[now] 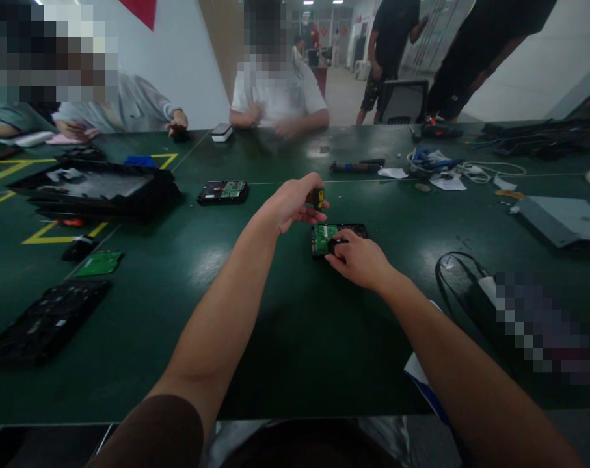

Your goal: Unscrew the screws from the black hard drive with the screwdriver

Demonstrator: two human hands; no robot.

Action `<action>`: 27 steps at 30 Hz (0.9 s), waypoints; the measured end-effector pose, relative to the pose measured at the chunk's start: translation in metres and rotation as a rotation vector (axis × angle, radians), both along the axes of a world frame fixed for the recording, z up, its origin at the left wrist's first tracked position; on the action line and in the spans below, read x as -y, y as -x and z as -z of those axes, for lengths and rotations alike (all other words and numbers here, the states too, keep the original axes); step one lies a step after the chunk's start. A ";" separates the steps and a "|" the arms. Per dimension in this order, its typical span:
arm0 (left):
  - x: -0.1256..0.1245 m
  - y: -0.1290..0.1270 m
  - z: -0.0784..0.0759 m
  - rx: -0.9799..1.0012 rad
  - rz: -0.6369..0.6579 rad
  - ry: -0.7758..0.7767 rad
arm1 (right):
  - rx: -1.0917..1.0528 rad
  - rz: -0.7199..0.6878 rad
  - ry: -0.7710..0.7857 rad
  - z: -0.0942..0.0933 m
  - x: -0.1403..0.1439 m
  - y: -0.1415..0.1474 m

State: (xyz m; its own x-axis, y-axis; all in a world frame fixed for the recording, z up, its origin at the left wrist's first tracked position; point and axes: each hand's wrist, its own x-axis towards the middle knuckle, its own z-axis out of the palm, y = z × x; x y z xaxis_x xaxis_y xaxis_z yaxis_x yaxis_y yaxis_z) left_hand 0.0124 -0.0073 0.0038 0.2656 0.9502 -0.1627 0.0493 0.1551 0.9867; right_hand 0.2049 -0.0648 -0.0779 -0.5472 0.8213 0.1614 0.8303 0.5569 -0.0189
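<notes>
Dark green matting covers the long work table (285, 338), crossed by thin pale seam lines and, at the far left, yellow tape corners. Beyond it the room opens into a bright corridor with ceiling lights; two people sit at the far edge and two more stand near a dark chair.

On the table just ahead lies a hard drive (338, 238), green circuit board facing up. The right hand (360, 260) rests on its near right side, fingers curled down on it and on a small dark piece at its edge. The left hand (292, 205) hovers just above and behind the drive, closed around a short dark tool (317, 197) with a yellow mark; whether the tool's tip touches the drive I cannot tell.

Farther back and to the left sits a second hard drive (223, 192), well apart from the first. A large dark tray (94, 188) lies at the left, with a loose green board (99, 262) and a black keyboard-like panel (45, 322) nearer the front edge. At the right are a grey metal cover (563, 218), a black looped cable (458, 276) and a tangle of white cords (470, 170).
</notes>
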 end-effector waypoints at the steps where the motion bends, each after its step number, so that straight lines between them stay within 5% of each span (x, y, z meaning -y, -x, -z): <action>1: 0.000 0.000 0.000 0.006 0.002 0.012 | -0.001 -0.003 0.000 0.000 0.000 0.000; 27: -0.002 -0.001 0.004 -0.038 0.003 -0.080 | 0.003 0.004 0.008 0.000 0.001 0.000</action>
State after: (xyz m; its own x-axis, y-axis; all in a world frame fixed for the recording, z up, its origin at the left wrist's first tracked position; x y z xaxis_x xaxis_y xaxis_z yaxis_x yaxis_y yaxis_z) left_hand 0.0137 -0.0058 0.0002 0.2638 0.9598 -0.0963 0.0875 0.0756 0.9933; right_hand 0.2048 -0.0655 -0.0774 -0.5445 0.8246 0.1537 0.8325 0.5536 -0.0209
